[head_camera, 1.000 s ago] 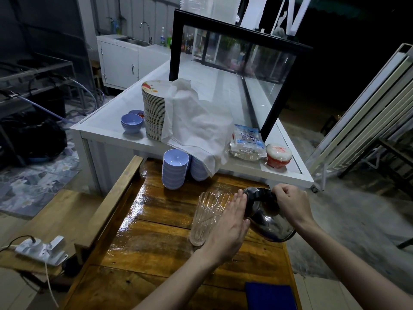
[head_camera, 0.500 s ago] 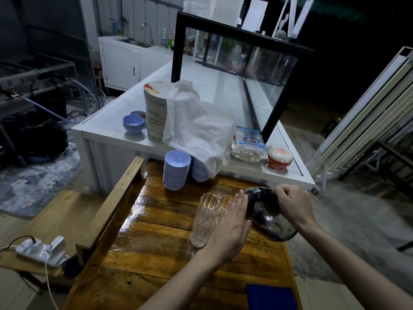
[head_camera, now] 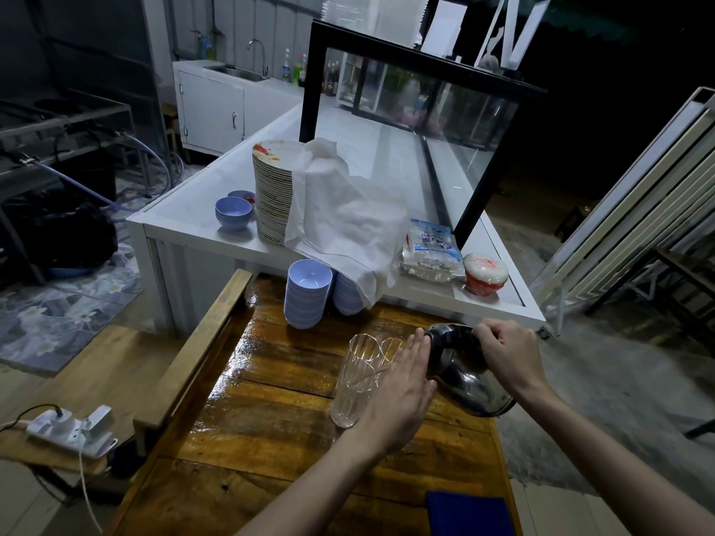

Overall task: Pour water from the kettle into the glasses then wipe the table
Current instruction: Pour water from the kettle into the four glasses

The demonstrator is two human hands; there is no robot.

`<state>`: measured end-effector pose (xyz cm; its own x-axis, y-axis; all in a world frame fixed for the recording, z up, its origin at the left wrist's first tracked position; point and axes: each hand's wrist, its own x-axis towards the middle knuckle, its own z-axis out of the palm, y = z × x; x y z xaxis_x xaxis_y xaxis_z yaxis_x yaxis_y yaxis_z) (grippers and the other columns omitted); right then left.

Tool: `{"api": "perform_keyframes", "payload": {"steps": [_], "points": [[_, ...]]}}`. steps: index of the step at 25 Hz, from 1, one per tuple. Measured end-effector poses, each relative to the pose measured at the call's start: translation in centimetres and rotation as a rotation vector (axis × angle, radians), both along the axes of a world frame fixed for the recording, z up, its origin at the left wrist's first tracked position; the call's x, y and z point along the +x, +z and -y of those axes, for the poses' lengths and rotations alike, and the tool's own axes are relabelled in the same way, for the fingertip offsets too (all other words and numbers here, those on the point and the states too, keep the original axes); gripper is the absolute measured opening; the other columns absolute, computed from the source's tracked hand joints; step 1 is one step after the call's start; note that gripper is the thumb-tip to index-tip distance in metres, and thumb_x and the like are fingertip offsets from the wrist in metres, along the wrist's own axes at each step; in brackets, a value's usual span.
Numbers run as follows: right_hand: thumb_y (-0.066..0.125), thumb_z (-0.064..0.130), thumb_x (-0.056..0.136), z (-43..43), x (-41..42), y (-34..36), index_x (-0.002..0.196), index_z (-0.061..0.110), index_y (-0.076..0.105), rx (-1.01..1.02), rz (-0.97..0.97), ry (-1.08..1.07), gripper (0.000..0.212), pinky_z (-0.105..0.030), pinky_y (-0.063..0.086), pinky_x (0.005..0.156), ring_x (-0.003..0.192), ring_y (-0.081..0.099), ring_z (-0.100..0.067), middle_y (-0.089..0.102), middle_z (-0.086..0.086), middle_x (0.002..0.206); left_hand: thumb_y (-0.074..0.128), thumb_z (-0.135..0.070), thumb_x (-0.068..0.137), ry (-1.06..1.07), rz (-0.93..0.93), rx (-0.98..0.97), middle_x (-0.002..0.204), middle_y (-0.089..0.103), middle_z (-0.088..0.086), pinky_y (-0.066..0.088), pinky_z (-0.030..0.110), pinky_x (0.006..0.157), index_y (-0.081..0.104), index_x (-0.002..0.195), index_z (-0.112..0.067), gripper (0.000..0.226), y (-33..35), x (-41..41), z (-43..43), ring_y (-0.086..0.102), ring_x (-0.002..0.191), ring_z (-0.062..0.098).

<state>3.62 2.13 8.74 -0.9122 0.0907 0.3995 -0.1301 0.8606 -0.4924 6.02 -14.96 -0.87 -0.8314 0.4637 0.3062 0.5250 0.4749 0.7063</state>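
- The kettle (head_camera: 460,365) is tipped over the right edge of the wooden desk (head_camera: 271,400), with its dark top leaning toward the glasses (head_camera: 358,377).
- The right hand (head_camera: 503,352) grips the kettle by its handle, with its fingers (head_camera: 485,332) curled tight around it.
- The left hand (head_camera: 398,396) is flat, fingers straight and close together, holding nothing. Its palm is up against the side of the kettle, and it stands between the kettle and the glasses.
- The clear glasses stand upright on the desk, close together, just left of the left hand. I cannot tell if the hand touches them or if there is any water in them.
- The wooden top looks wet and shiny.
- A blue cloth (head_camera: 468,514) lies at the near right edge of the desk, well apart from both hands.
- Stacks of blue bowls (head_camera: 307,292) sit at the far end of the desk, beyond the glasses.
- Behind them a white counter (head_camera: 185,226) holds a tall stack of plates (head_camera: 271,195) partly covered by a white cloth (head_camera: 344,222).
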Motion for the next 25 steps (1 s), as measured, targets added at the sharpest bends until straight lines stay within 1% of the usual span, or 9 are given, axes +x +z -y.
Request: {"api": "perform_keyframes", "payload": {"steps": [3,6,8,11,13,16,19,22,25], "points": [[0.039,0.043,0.081,-0.3,0.0,-0.3,0.045,0.020,0.047,-0.014,0.018,-0.005,0.043,-0.038,0.038,0.065,0.050,0.045,-0.019,0.045,0.005,0.045,0.026,-0.032,0.105,-0.007,0.008,0.003,0.160,-0.018,-0.007,-0.008,0.020,0.119,-0.009,0.153,-0.019,0.061,0.2,0.1,-0.1,-0.019,0.144,-0.003],[0.043,0.033,0.082,-0.3,0.4,-0.7,0.045,0.017,0.046,-0.063,0.036,-0.050,0.041,-0.034,0.034,0.065,0.048,0.042,-0.018,0.044,0.003,0.045,0.026,-0.031,0.105,-0.011,0.002,-0.012,0.160,-0.016,-0.007,-0.008,0.022,0.120,-0.009,0.153,-0.019,0.060,0.3,0.0,-0.1,-0.018,0.145,-0.002],[0.046,0.029,0.084,-0.4,0.8,-0.9,0.048,0.010,0.048,-0.146,0.075,-0.095,0.041,-0.032,0.032,0.061,0.050,0.041,-0.018,0.045,-0.001,0.048,0.026,-0.031,0.105,-0.023,-0.001,-0.029,0.160,-0.016,-0.006,-0.008,0.023,0.120,-0.008,0.153,-0.019,0.060,0.3,0.0,-0.3,-0.018,0.145,-0.001],[0.050,0.018,0.092,-1.0,1.4,-1.6,0.050,0.013,0.047,-0.323,0.153,-0.160,0.043,-0.029,0.028,0.052,0.054,0.039,-0.019,0.043,-0.004,0.052,0.027,-0.030,0.105,-0.033,-0.015,-0.040,0.161,-0.011,-0.005,-0.008,0.023,0.120,-0.003,0.154,-0.018,0.059,0.5,0.0,-0.7,-0.016,0.146,0.000],[0.049,0.018,0.093,-1.7,1.7,-2.4,0.052,0.014,0.047,-0.438,0.197,-0.203,0.041,-0.031,0.031,0.056,0.059,0.042,-0.022,0.044,-0.005,0.055,0.028,-0.030,0.105,-0.037,-0.024,-0.042,0.162,-0.009,-0.005,-0.007,0.024,0.121,0.000,0.154,-0.018,0.058,0.7,0.0,-1.2,-0.014,0.147,0.001],[0.047,0.025,0.091,-2.6,2.0,-3.5,0.064,0.010,0.056,-0.631,0.254,-0.295,0.033,-0.037,0.040,0.064,0.066,0.050,-0.025,0.053,-0.011,0.066,0.026,-0.033,0.105,-0.037,-0.043,-0.070,0.162,-0.005,-0.003,-0.006,0.026,0.121,0.003,0.155,-0.017,0.057,1.0,-0.2,-2.2,-0.013,0.148,0.004],[0.046,0.021,0.091,-3.5,2.4,-3.9,0.070,0.010,0.056,-0.780,0.270,-0.384,0.026,-0.038,0.040,0.066,0.069,0.050,-0.024,0.053,-0.010,0.071,0.013,-0.047,0.101,-0.050,-0.080,-0.096,0.163,-0.002,-0.001,-0.008,0.026,0.121,0.004,0.154,-0.017,0.062,1.3,-0.5,-3.4,-0.012,0.148,0.005],[0.045,0.021,0.091,-4.1,2.3,-4.1,0.073,0.010,0.059,-0.848,0.248,-0.428,0.025,-0.041,0.042,0.069,0.071,0.050,-0.023,0.056,-0.009,0.074,0.003,-0.049,0.094,-0.068,-0.094,-0.122,0.163,0.000,0.001,-0.011,0.024,0.120,0.000,0.152,-0.018,0.066,1.6,-1.0,-4.4,-0.012,0.147,0.005],[0.046,0.023,0.090,-4.5,1.8,-4.3,0.073,0.010,0.060,-0.866,0.223,-0.474,0.025,-0.044,0.043,0.071,0.074,0.052,-0.025,0.058,-0.009,0.076,0.001,-0.050,0.093,-0.075,-0.086,-0.141,0.163,0.003,0.003,-0.010,0.026,0.119,0.004,0.153,-0.015,0.070,1.8,-1.9,-5.2,-0.009,0.148,0.008]]}}
